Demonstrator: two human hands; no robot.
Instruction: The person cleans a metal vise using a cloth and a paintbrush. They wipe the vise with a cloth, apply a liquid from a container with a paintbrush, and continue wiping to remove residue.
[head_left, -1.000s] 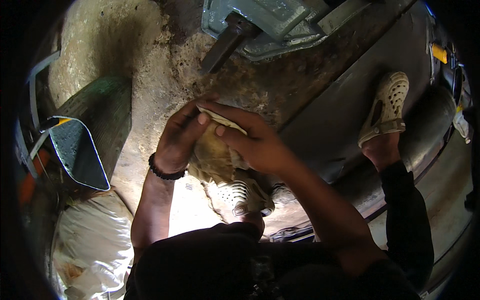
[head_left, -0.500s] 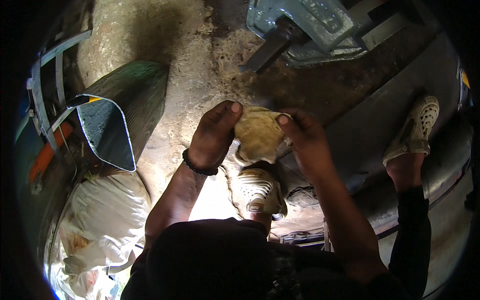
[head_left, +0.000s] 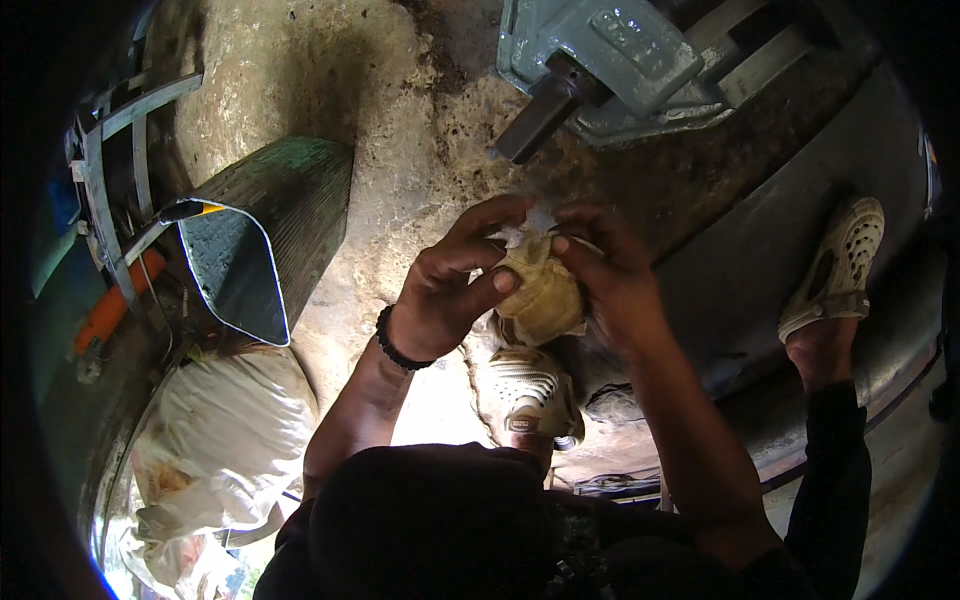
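Note:
A small yellowish, stained piece of cloth [head_left: 543, 300], gathered into a rounded, pouch-like bunch, hangs between my hands over the floor. Its crumpled, paler top edge sits among the fingers. My right hand [head_left: 612, 272] pinches its upper right side, thumb in front and fingers behind. Curled around the upper left side is my left hand [head_left: 455, 275], its thumb against the cloth and its other fingers bent near the top edge. A dark beaded bracelet [head_left: 390, 345] circles the left wrist. What lies inside the bunch, if anything, is hidden.
A grey-painted machine part [head_left: 640, 60] with a dark square bar stands ahead. At left are a hollow ribbed duct [head_left: 275, 215], a metal frame [head_left: 140, 105], an orange object [head_left: 115, 310] and a white sack [head_left: 220, 430]. My clog-shod feet, one clog [head_left: 520, 390] below the cloth, flank a dark sheet [head_left: 760, 250].
The cloth was spread wider between both hands and is now bunched up. My left hand has shifted its grip, fingers now curled near the top. The view has moved slightly.

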